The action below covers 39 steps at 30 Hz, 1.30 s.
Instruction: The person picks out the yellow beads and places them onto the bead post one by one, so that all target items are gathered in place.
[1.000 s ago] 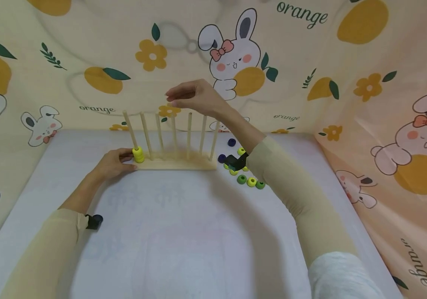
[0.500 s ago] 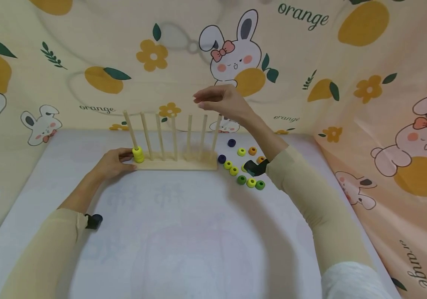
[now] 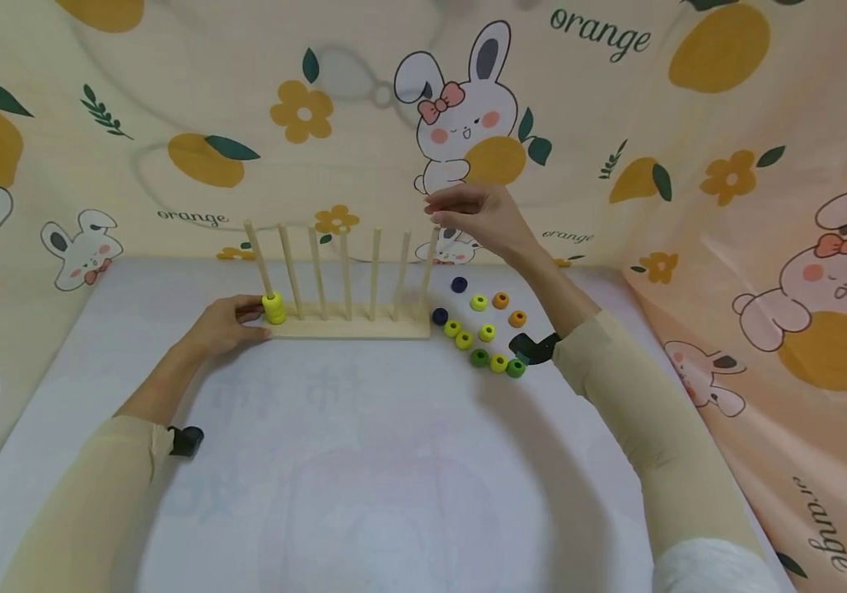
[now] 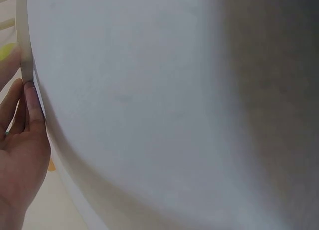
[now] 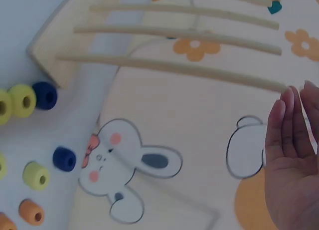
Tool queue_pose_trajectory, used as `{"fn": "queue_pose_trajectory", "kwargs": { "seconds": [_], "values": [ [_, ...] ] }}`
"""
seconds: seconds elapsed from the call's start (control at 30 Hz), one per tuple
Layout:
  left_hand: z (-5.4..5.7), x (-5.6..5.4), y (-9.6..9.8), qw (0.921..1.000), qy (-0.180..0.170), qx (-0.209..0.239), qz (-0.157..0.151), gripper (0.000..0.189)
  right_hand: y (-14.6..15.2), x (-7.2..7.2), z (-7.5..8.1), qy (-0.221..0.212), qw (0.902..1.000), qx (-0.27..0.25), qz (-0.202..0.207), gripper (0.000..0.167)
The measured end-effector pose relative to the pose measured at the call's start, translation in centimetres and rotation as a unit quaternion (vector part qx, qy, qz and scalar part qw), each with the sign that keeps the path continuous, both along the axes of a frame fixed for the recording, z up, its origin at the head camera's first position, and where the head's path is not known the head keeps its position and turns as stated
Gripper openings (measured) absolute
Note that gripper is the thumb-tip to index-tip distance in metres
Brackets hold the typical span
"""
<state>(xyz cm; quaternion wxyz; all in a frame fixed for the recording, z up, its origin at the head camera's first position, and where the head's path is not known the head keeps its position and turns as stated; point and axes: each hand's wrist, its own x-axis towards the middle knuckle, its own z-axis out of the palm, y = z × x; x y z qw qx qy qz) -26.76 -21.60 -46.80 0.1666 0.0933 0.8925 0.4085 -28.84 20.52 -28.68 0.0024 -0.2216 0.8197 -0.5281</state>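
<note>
A pale wooden rack (image 3: 349,329) with several upright pegs stands on the table. Yellow beads (image 3: 273,308) are stacked low on its leftmost peg. My left hand (image 3: 225,325) holds the left end of the base, thumb in front and fingers behind; in the left wrist view the fingertips press against that end. My right hand (image 3: 486,216) is raised at the top of the rightmost peg (image 5: 174,68), with no bead visible in it. Its fingers are nearly straight, the fingertips right at the peg's tip in the right wrist view.
Loose beads lie right of the rack: dark blue (image 3: 459,284), orange (image 3: 501,301), yellow (image 3: 486,333) and green (image 3: 479,357) ones. Behind the white table (image 3: 364,461) hangs a printed cloth (image 3: 245,82), with another stretch along the right side.
My right hand has moved rightward above the pegs, from the middle ones to the rightmost, and dropped slightly. More of the loose beads show now. My left hand has stayed at the rack's end.
</note>
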Motion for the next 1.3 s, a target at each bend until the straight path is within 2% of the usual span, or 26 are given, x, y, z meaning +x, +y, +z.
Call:
{"fn": "queue_pose_trajectory", "kwargs": {
  "seconds": [0.3, 0.5, 0.77, 1.07, 1.3],
  "values": [
    [-0.1, -0.2, 0.1, 0.9999, -0.004, 0.01, -0.001, 0.076, 2.5, 0.7, -1.3, -0.023, 0.999, 0.029, -0.025, 0.031],
    [-0.1, -0.1, -0.1, 0.9999, 0.0, 0.009, -0.006, 0.074, 3.8, 1.1, -2.9, -0.046, 0.9969, 0.035, -0.053, 0.034],
    [0.1, -0.3, 0.0, 1.0, -0.004, 0.008, -0.004, 0.074, 6.0, 1.4, -5.8, -0.087, 0.991, 0.03, -0.096, 0.035],
    [-0.2, -0.3, 0.1, 1.0, -0.008, 0.001, 0.003, 0.075, 8.0, 1.8, -9.2, -0.071, 0.9862, 0.042, -0.144, 0.038],
    [-0.1, -0.5, 0.0, 1.0, -0.002, -0.004, -0.004, 0.073, 8.8, 2.1, -11.7, -0.083, 0.9806, 0.032, -0.175, 0.035]
  ]
}}
